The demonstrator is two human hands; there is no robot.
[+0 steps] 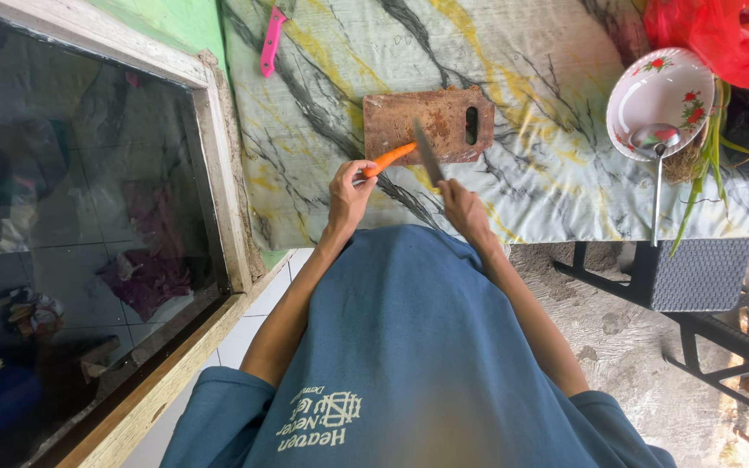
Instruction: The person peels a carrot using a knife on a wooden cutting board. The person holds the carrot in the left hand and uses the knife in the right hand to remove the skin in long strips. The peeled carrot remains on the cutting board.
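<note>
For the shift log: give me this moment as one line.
left hand: holds carrot | right hand: holds knife | both over cutting board

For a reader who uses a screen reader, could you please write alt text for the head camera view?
Seen from above, a person's left hand holds a carrot at the edge of a worn wooden cutting board while the right hand grips a knife beside it. A floral bowl with a spoon sits further right on the marbled cloth.
</note>
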